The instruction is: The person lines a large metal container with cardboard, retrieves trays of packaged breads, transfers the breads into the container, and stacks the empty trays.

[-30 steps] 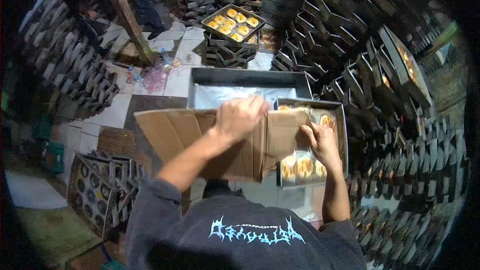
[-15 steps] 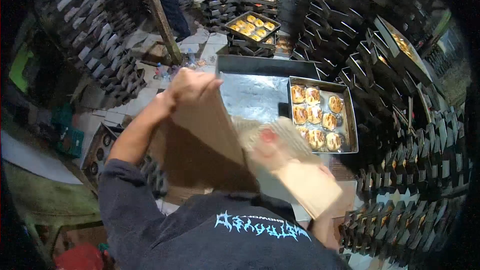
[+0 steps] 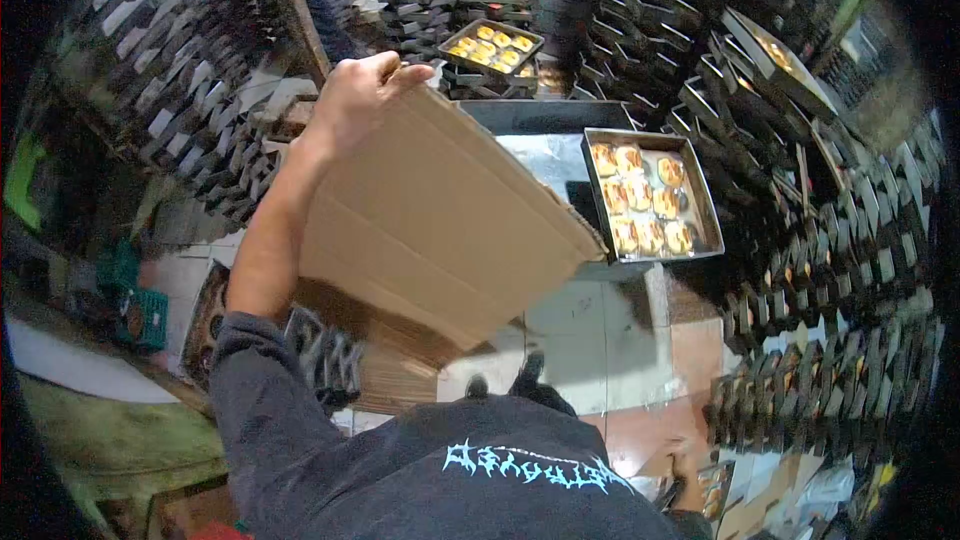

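My left hand point(image 3: 362, 100) is closed on the upper edge of a large brown cardboard sheet point(image 3: 430, 220), which hangs tilted in front of my body. Part of a big dark tray point(image 3: 540, 116) with a shiny lining shows behind the cardboard. On that tray's right side rests a smaller metal tray point(image 3: 708, 202) holding several wrapped buns point(image 3: 638, 192). My right hand point(image 3: 684, 468) is low at the right, beside a small tray of packed food point(image 3: 715, 485); its fingers are too dark and small to read.
Tall stacks of dark trays point(image 3: 830, 390) stand at the right, with more at the left point(image 3: 190, 90). A tray of yellow-topped buns point(image 3: 491, 46) sits ahead. Green crates point(image 3: 145, 318) are at the left. A person's dark-clothed leg point(image 3: 318, 0) shows beyond a post.
The cardboard has swung up and across the big tray under my left hand. My right hand has moved down to the lower right, away from the smaller cardboard piece it was carrying.
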Motion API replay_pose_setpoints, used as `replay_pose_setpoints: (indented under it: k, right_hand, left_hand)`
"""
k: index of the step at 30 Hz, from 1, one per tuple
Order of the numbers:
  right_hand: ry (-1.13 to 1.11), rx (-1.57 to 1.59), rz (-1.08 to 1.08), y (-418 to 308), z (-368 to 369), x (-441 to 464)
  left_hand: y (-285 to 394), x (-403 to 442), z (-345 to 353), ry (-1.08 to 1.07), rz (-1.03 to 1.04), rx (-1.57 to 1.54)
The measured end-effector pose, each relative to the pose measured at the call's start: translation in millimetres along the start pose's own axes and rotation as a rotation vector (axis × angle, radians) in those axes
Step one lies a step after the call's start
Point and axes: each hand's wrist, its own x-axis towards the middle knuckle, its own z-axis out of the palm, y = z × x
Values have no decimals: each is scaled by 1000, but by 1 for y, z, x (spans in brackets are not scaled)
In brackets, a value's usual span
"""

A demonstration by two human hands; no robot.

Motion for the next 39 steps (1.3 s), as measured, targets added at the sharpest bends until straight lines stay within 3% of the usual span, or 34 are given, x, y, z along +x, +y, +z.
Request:
replay_pose_setpoints:
  k: [3,4,5,7,8,9,10,11,12,14,15,16,17,19,20,23,24,26,27,29,30,31,32,33,34,35,37,39]
  right_hand:
    - [86,-51,-37,29,-41,-5]
    - [120,-104,-71,46,-60,-8]
    - [158,-201,-137,69,-82,-12]
    - [210,-468,-399,128,-112,-20]
    - [231,-523,-518,162,-115,-23]
    - [170,-476,-174,131,-88,-45]
    - [114,-463,173,94,-60,-72]
    - [47,-459,-121,130,-41,-59]
    - [89,-163,-191,78,-21,-116]
    - [-76,-344,-40,145,-7,-94]
    - [-44,-345,19,135,-11,-107]
    - [-20,-343,84,125,-18,-126]
    - [6,-319,106,144,-23,-130]
    - [105,-48,87,184,-43,-124]
    - [-33,-86,103,187,-70,-124]
    - [148,25,136,233,-145,-121]
    - [146,-177,392,267,-169,-115]
    - [126,-382,649,287,-196,-108]
    - [442,-706,790,262,-203,-116]
    - [689,-721,681,194,-241,-98]
    - [548,-413,490,164,-252,-75]
    - [599,-139,-77,147,-244,-46]
    - [545,-56,-90,76,-233,-30]
    - [337,87,-348,40,-212,-9]
    - [88,124,-491,-1,-191,2]
    - [-71,-170,-567,-41,-167,11]
    - [-61,-503,-1029,-75,-111,34]
    - [-426,-569,-1045,-111,-75,44]
  left_hand:
    - [15,1,19,-15,70,-98]
    - [13,-2,37,140,187,-139]
    - [19,-7,45,69,207,-103]
    - [51,-27,67,-288,-6,-655]
    - [36,-36,96,-240,186,-496]
    - [63,-52,106,-253,314,-360]
    - [57,-67,132,-334,275,-386]
    - [6,-69,195,-381,283,-404]
    - [34,-81,201,-496,279,-451]
    - [58,-108,235,-710,200,-388]
    - [58,-112,269,-823,193,-464]
    - [130,-133,248,-828,75,-595]
    - [125,-135,281,-991,58,-566]
    - [196,-148,291,-985,331,-521]
    - [221,-146,303,-996,358,-530]
    - [303,-147,342,-1048,572,-446]
    - [327,-145,348,-1108,503,-492]
    - [373,-141,358,-1136,475,-591]
    - [386,-140,365,-1136,455,-586]
    - [398,-136,381,-982,436,-735]
    - [419,-135,368,-1013,394,-681]
    - [444,-128,357,-1042,335,-622]
    - [437,-128,371,-1003,360,-642]
    - [446,-124,366,-1058,294,-547]
    - [462,-122,355,-984,325,-571]
    - [475,-116,336,-951,279,-555]
    - [444,-106,342,-812,312,-641]
    - [420,-99,319,-817,-6,-728]
